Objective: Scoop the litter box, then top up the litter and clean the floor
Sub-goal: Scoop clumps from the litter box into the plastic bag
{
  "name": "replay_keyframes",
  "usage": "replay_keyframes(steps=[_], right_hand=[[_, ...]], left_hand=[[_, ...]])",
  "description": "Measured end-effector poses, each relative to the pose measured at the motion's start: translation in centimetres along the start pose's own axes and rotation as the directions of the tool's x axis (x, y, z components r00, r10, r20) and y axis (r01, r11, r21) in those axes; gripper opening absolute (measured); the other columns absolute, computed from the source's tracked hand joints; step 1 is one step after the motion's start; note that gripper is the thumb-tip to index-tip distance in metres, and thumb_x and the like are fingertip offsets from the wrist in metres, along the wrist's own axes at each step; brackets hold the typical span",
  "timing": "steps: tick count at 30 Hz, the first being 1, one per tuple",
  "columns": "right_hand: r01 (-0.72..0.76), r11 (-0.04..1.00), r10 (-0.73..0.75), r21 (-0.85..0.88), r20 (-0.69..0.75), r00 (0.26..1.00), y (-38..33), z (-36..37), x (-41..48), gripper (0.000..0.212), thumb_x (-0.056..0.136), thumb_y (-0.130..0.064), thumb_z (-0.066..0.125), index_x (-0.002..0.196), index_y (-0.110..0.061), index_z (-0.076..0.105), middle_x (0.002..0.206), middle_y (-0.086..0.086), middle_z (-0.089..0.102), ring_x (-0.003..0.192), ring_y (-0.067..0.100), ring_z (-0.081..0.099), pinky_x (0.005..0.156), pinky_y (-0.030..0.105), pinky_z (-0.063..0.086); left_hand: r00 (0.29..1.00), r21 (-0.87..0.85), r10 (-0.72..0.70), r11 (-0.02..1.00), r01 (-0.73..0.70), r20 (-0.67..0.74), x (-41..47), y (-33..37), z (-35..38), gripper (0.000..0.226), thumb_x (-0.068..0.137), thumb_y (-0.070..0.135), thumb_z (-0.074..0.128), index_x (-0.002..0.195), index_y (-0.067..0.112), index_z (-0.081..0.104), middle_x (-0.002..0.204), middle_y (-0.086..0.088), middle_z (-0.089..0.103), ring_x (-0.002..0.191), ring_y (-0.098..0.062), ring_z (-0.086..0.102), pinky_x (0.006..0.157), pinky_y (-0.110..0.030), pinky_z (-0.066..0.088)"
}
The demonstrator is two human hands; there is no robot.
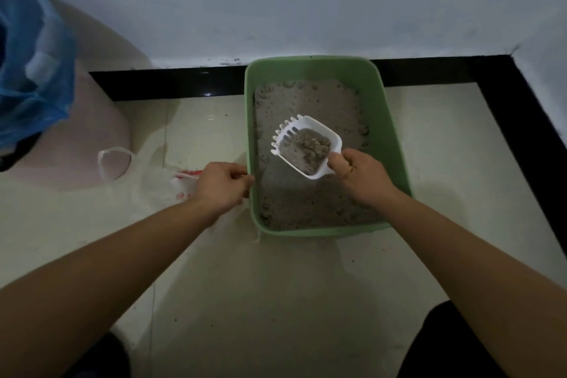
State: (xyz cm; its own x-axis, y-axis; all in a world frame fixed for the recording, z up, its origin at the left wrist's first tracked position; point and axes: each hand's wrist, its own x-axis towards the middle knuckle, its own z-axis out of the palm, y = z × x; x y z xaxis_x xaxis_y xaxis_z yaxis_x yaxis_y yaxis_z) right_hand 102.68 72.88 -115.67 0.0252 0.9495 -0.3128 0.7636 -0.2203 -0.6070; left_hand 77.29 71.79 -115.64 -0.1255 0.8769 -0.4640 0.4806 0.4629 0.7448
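Observation:
A green litter box (389, 138) stands on the floor against the wall, filled with grey litter (306, 202). My right hand (362, 176) grips the handle of a white slotted scoop (306, 146) held above the litter; the scoop carries clumps and loose grains. My left hand (222, 186) grips the box's left rim near its front corner, with a white plastic bag (171, 181) just beneath and to the left of it.
A pale pink bin (92, 132) lined with a blue bag (33, 70) stands at the left. Black skirting (165, 83) runs along the wall and down the right side. Cream floor tiles (276, 301) carry scattered litter grains. My dark-clad knees show at the bottom corners.

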Motion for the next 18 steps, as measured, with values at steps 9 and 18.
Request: replay_keyframes(steps=[9,18], right_hand=[[0.015,0.999,-0.015,-0.037,-0.011,1.0,0.1,-0.6,-0.6,0.041,0.1,-0.048,0.042,0.079,-0.015,0.053,0.068,-0.002,0.049,0.061,0.012,0.045,0.059,0.031,0.036],[0.004,0.999,-0.005,-0.033,-0.024,1.0,-0.7,0.5,0.2,0.044,0.1,-0.048,0.042,0.08,-0.012,0.055,0.072,0.004,0.053,0.066,0.019,0.049,0.064,0.035,0.04]], left_hand=[[0.996,-0.133,-0.057,0.989,0.066,0.069,0.3,0.0,-0.6,0.025,0.087,0.005,0.069,0.111,0.001,0.065,0.077,-0.01,0.067,0.055,-0.011,0.062,0.053,-0.025,0.053],[0.992,-0.221,-0.072,0.971,0.092,0.1,0.5,-0.3,-0.6,0.02,0.087,0.004,0.069,0.107,0.005,0.064,0.075,-0.007,0.066,0.049,-0.006,0.06,0.05,-0.021,0.052]])
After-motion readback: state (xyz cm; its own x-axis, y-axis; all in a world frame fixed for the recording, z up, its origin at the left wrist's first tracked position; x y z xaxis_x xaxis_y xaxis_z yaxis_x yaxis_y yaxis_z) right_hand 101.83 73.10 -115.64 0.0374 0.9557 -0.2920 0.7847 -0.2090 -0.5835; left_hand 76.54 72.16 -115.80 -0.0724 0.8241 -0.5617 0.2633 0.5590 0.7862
